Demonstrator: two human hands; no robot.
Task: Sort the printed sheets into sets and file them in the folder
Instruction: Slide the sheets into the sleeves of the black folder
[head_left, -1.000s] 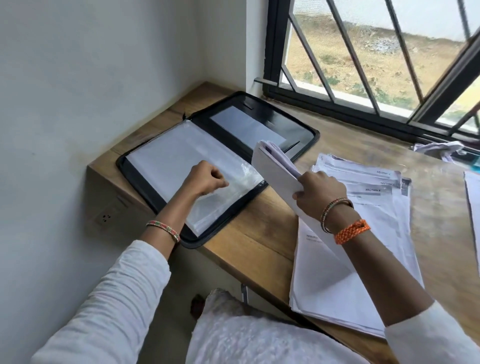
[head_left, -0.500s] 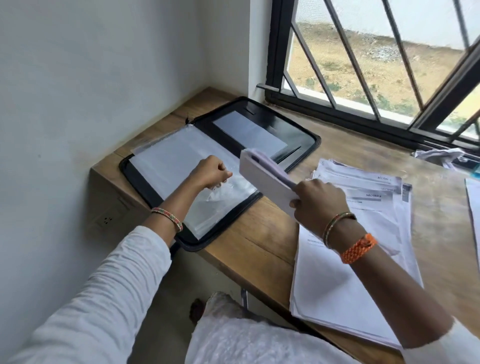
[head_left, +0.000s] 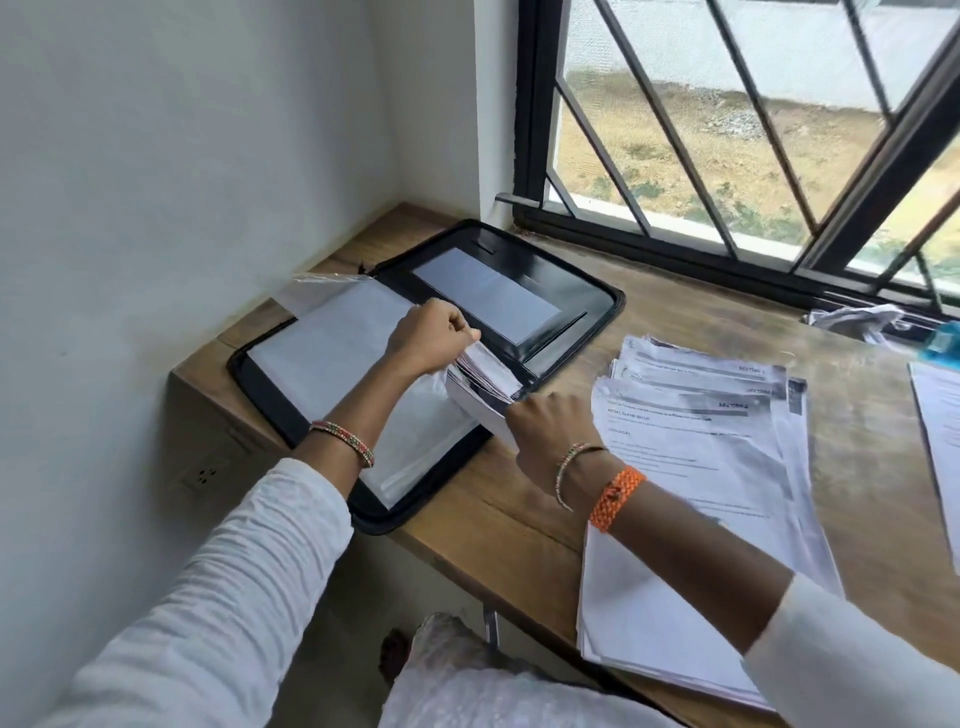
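A: Quick pass. Right hand (head_left: 550, 428) has its grip closed on a set of sheets (head_left: 480, 382), fingers curled round the near edge. The set is angled down toward the open folder (head_left: 582, 301).

B: Left hand (head_left: 434, 338)?

A: Grip closed too, pinching the edge of a clear plastic sleeve (head_left: 410, 415) just above the leading edge of the set. Looks like it's holding the sleeve mouth open, my read. The sleeve lies over the folder's left half.

B: Is the set in the sleeve yet?

A: Can't tell. The front edge sits right under the left grip, hidden by the knuckles.

B: Risks?

A: Main one: the leading corners catch on the sleeve lip and the top sheets buckle or fan out. The set looks thick and the sheet edges are already splayed ahead of the right grip. Second: the sleeve is thin film, crumpled below the left grip, so pushing hard could crease or tear it, or drag it off line. Third: the right grip is only on the trailing edge, so loose sheets may slip out.

B: Anything nearby?

A: The unsorted pile (head_left: 727, 467) lies on the surface (head_left: 519, 519) to the right of the right grip, partly under that forearm. An elbow drag could shift it toward the near edge, which it overhangs.
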